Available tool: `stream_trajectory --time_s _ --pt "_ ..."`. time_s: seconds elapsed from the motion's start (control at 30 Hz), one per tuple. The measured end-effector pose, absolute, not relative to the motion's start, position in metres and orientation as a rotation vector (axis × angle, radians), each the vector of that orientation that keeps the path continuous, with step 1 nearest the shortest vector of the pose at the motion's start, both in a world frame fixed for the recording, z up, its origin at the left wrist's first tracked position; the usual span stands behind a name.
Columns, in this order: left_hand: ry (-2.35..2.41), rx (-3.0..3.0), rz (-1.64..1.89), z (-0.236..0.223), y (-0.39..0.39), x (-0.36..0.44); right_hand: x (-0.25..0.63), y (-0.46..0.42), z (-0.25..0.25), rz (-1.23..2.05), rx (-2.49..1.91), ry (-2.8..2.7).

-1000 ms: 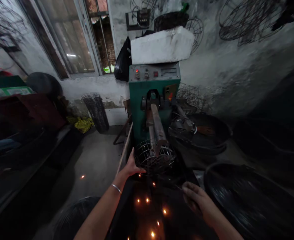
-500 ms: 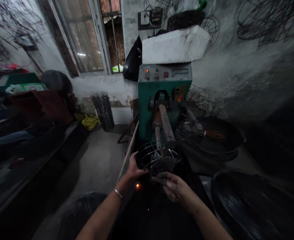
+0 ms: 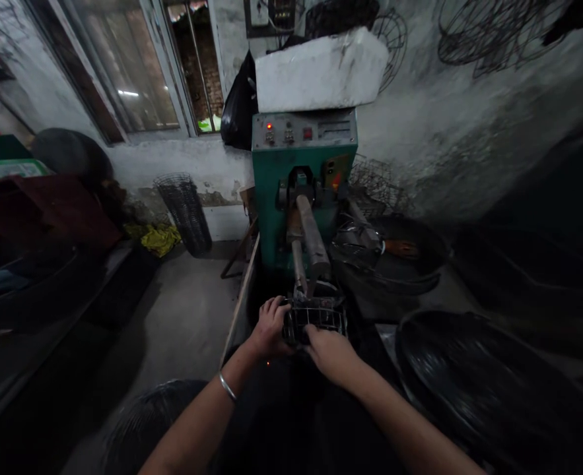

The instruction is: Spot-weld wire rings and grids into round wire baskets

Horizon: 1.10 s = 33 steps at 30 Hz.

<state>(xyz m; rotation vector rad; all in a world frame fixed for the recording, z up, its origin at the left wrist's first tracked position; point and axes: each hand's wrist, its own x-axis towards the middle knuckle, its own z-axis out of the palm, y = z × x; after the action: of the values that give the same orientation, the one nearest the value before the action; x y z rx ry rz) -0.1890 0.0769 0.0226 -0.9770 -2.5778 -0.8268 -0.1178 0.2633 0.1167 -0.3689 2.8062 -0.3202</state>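
A round wire basket (image 3: 323, 318), dark with pale crossing wires, is between my hands under the front ends of a spot welder's arms (image 3: 315, 247). My left hand (image 3: 271, 324) is closed on its left side, fingers over the rim and thumb below. My right hand (image 3: 331, 353) is closed at its near side, thumb against the wires; what its other fingers hold is hidden. The green welder (image 3: 304, 158) stands straight ahead, a red lamp lit on its panel. A tiny orange spark (image 3: 268, 363) glows below my left wrist.
On the right are a dark round tray (image 3: 414, 274) holding an orange-handled tool (image 3: 399, 248), and a large black wrapped bundle (image 3: 469, 376). A wooden board edge (image 3: 240, 300) runs left of the basket. Rolled wire mesh (image 3: 185, 214) leans on the wall. A white foam block (image 3: 321, 72) tops the welder.
The basket has turned and tilted, so its mesh side now faces me. My right hand has moved up onto it from just below. The spark has shrunk, and the view has shifted right.
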Motion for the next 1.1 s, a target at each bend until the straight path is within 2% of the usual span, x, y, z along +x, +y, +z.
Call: stream_trajectory --time_s 0.17,0.4,0.73,0.97,1.1 --pt "-2.585 -0.922 -0.846 0.017 0.083 -0.192 -0.117 0.266 0.116 -0.145 -0.442 2.79" --pt "-2.595 -0.931 -0.893 0.014 0.085 -0.198 -0.118 0.272 0.117 -0.059 -0.476 2.789" --pt "-2.707 -0.891 -0.871 0.037 0.092 -0.207 -0.134 0.283 0.11 -0.105 -0.483 2.873" --pt "-2.692 -0.873 -0.848 0.04 0.093 -0.206 -0.134 0.281 0.122 -0.128 -0.441 2.853" --pt "-2.726 -0.834 -0.801 0.046 0.095 -0.212 -0.122 0.283 0.123 -0.297 -0.297 2.945"
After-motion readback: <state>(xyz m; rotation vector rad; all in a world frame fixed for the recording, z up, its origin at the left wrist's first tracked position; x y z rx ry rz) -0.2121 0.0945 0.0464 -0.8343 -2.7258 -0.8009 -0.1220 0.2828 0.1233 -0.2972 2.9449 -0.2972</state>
